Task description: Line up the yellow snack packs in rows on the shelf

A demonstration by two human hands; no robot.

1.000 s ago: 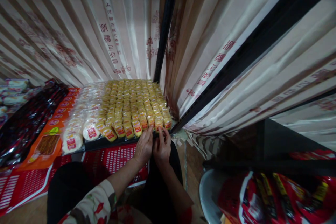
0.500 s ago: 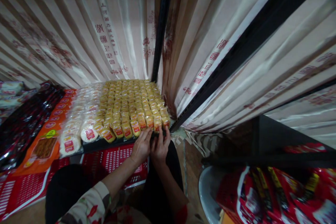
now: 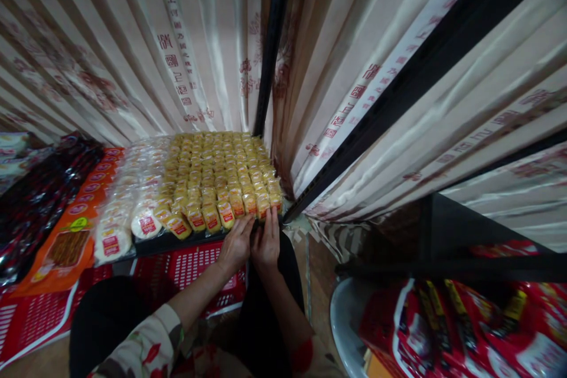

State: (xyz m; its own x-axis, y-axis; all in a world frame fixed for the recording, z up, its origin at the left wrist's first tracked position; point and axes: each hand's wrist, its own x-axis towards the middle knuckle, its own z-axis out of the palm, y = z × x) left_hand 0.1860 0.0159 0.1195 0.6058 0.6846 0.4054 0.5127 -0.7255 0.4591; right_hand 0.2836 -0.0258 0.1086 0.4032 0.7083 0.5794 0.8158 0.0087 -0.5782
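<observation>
Several rows of small yellow cakes in clear wrappers with red labels stand packed together on a black shelf. My left hand rests at the front edge of the rows, its fingers stretched out against the front cakes. Close on its right, my right hand has its fingers extended upward, touching the cakes near the right end of the front row. Both thumbs are partly hidden, and nothing shows held in either hand. Left of the yellow cakes are rows of round white wrapped cakes.
An orange snack packet and dark shiny packets lie at the left. Red plastic baskets stand below the shelf. Black uprights and pleated curtains close the back. At lower right, a pale basin sits beside red packets.
My right hand's fingers have come closer together and straightened against the front cakes. My left hand stays at nearly the same place. The view has shifted slightly.
</observation>
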